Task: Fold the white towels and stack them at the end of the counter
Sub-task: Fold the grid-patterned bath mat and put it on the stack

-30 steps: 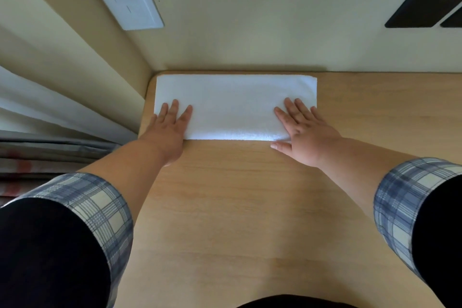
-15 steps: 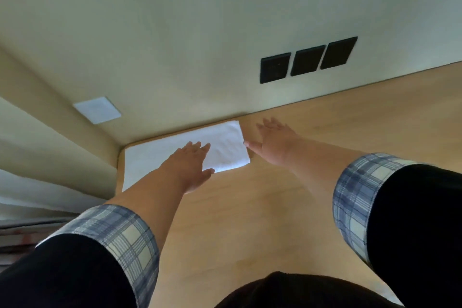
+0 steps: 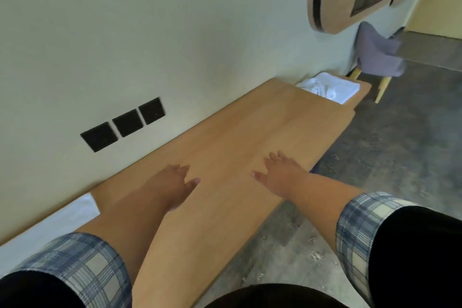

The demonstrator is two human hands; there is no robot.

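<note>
The towels (image 3: 330, 89) are white, the desk (image 3: 250, 132) tan wood-grain, the sleeves (image 3: 82, 265) blue-cream plaid, the wall plates (image 3: 127, 122) black.

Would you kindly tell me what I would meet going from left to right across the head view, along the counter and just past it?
folded white towel → left hand → right hand → loose white towel pile → grey cloth
</note>
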